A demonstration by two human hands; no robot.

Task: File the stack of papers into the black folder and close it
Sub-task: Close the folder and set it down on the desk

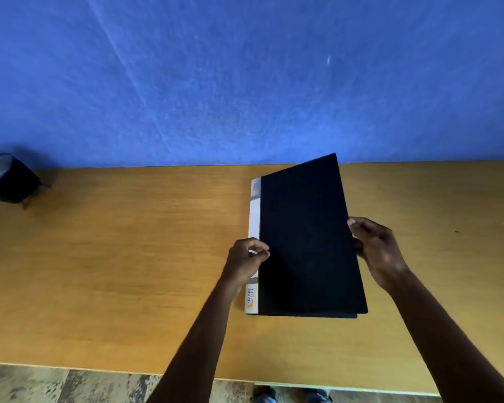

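The black folder (306,242) lies on the wooden table (114,257), its white labelled spine (253,228) on the left. Its front cover is tilted up, raised at the right edge, with a narrow gap showing at the lower right corner. My right hand (376,251) grips the cover's right edge about halfway along. My left hand (245,260) rests on the spine side with fingers curled, pinching at the cover's left edge. No papers are visible; the cover hides the inside.
A dark rounded object with small legs (9,178) stands at the table's far left, by the blue wall (245,82). The table's near edge (99,369) runs along the bottom, with tiled floor and shoes below.
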